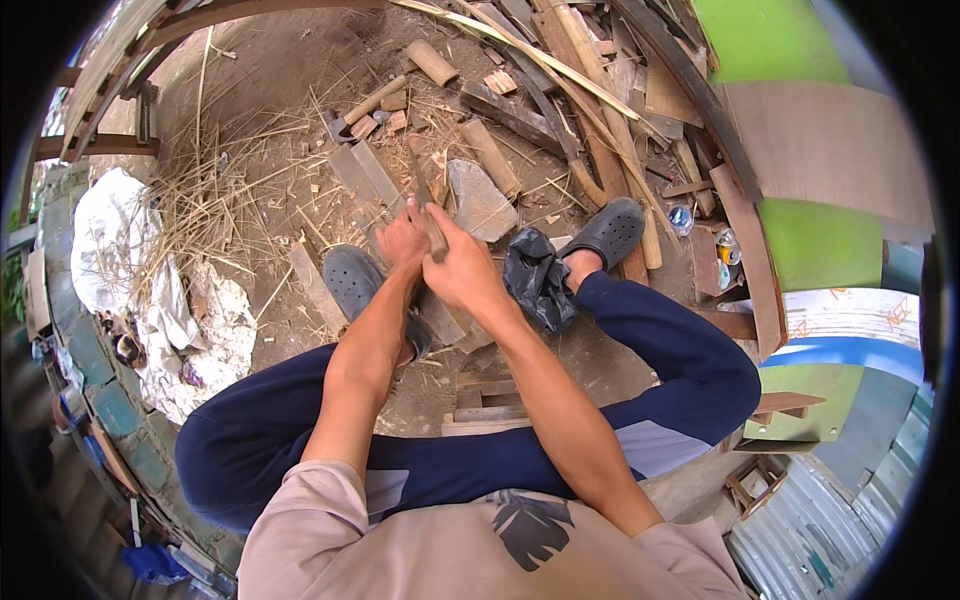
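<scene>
In front of my shins my two hands meet. My right hand point(463, 264) is closed round the brown wooden handle point(434, 238) of a knife. Its narrow dark blade point(418, 172) points away from me, over the wood scraps. My left hand point(401, 240) is closed right beside it, fingertips close to the handle's far end; what lies inside those fingers is hidden. Under and just beyond the hands lies a wooden board point(364, 174). To the right of the blade rests a flat grey stone point(480, 200).
A hammer point(368, 104) and cut wood pieces point(490, 158) lie beyond the hands. Dry straw point(225, 190) and white cloth point(112, 240) are at left. A black plastic bag point(538, 280) lies by my right shoe point(612, 234). Long planks point(590, 110) pile up at far right.
</scene>
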`<control>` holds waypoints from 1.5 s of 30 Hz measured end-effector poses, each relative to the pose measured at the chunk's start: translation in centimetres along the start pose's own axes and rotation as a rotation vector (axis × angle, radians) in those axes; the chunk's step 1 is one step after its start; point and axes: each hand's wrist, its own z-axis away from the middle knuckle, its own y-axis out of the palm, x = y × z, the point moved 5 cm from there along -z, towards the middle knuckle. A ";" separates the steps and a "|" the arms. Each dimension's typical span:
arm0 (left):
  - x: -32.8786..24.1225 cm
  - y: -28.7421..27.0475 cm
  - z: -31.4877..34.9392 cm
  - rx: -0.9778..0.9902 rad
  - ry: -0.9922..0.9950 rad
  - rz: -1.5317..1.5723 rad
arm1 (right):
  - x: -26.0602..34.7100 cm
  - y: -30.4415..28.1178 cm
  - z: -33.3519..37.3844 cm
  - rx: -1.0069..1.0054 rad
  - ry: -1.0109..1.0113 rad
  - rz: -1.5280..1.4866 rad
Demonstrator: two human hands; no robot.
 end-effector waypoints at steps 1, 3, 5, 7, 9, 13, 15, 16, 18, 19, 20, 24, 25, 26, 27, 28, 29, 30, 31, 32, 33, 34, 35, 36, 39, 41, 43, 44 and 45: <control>0.3 -0.6 0.1 -0.032 -0.015 0.003 | 0.7 -0.5 1.8 0.011 0.013 -0.033; -0.3 -1.8 0.6 -0.097 -0.029 0.028 | 1.2 -3.3 9.0 0.090 -0.042 -0.113; -0.6 -1.8 1.1 -0.118 -0.048 0.034 | 1.2 -4.4 10.9 0.058 -0.128 -0.156; -0.4 -1.4 0.6 -0.152 -0.050 0.023 | 1.8 -4.9 10.1 0.058 -0.161 -0.179; 1.0 -0.4 0.4 -0.117 -0.034 -0.042 | 2.4 -3.1 5.4 0.129 -0.039 -0.049; -0.1 0.3 0.4 -0.052 0.119 0.027 | -0.7 0.8 -0.8 0.010 -0.024 0.041; 1.1 -0.9 0.0 -0.094 0.041 -0.014 | 1.1 -1.2 6.0 0.136 -0.008 -0.004; 0.7 -1.2 0.7 -0.111 0.012 -0.013 | 0.8 -2.6 10.4 0.065 -0.116 -0.082; 0.0 -1.8 0.6 -0.213 -0.014 -0.027 | 0.8 -3.8 12.3 -0.004 -0.239 -0.168; 0.1 -1.4 1.1 -0.179 -0.031 -0.027 | 0.5 -3.6 12.2 -0.009 -0.211 -0.174; -0.1 -1.6 0.9 -0.159 -0.040 -0.026 | 0.5 -3.0 10.8 -0.008 -0.187 -0.119; 0.4 0.5 -0.2 -0.007 0.013 0.031 | -1.2 1.3 -1.8 -0.014 -0.067 0.030; 0.3 0.6 -0.5 -0.062 0.036 0.002 | -1.1 1.1 -1.5 -0.003 -0.038 0.019; 1.0 0.3 -0.5 -0.116 0.047 -0.040 | -0.2 0.9 -0.7 0.022 -0.006 -0.001; 1.6 0.1 -0.1 -0.168 0.060 -0.082 | 0.4 0.5 0.4 0.046 0.027 -0.019; -0.1 -0.8 0.5 -0.076 -0.045 -0.007 | 0.2 -0.9 3.7 0.007 -0.074 -0.047; -0.5 -1.8 0.7 -0.115 -0.056 -0.005 | 0.4 -2.1 8.2 -0.013 -0.198 -0.081; -0.8 -2.2 1.0 -0.143 -0.064 0.001 | 0.2 -3.2 11.2 0.008 -0.200 -0.141; -0.9 -2.4 1.1 -0.169 -0.070 0.004 | 0.5 -3.9 12.5 0.028 -0.200 -0.204; -0.5 -2.2 0.8 -0.159 -0.074 -0.008 | 1.0 -3.9 12.2 0.010 -0.214 -0.176; -0.3 -2.0 0.4 -0.161 -0.067 -0.002 | 1.9 -3.6 11.5 -0.007 -0.229 -0.148; -0.3 -1.6 0.0 -0.161 -0.052 0.002 | 2.5 -3.3 10.4 -0.033 -0.242 -0.122; -0.1 -0.9 0.6 -0.144 -0.043 0.009 | 2.0 -2.1 7.1 0.049 -0.076 -0.029; 0.3 -0.3 1.3 -0.102 -0.046 0.020 | 1.0 -0.6 3.1 0.128 0.092 0.064; -0.2 -0.1 0.5 -0.063 -0.034 0.057 | -1.0 1.2 -1.6 0.032 -0.020 0.066; 0.5 -0.9 0.5 -0.105 -0.080 0.060 | 1.0 -0.7 3.6 0.104 -0.007 -0.017; 0.6 -1.5 0.6 -0.131 -0.084 0.047 | 1.2 -3.4 12.2 0.125 -0.123 -0.067; 0.0 -1.5 0.6 -0.138 -0.079 0.046 | 1.1 -4.1 12.8 0.097 -0.110 -0.082; -0.2 -1.4 0.5 -0.144 -0.083 0.052 | 0.8 -4.4 13.1 0.074 -0.101 -0.100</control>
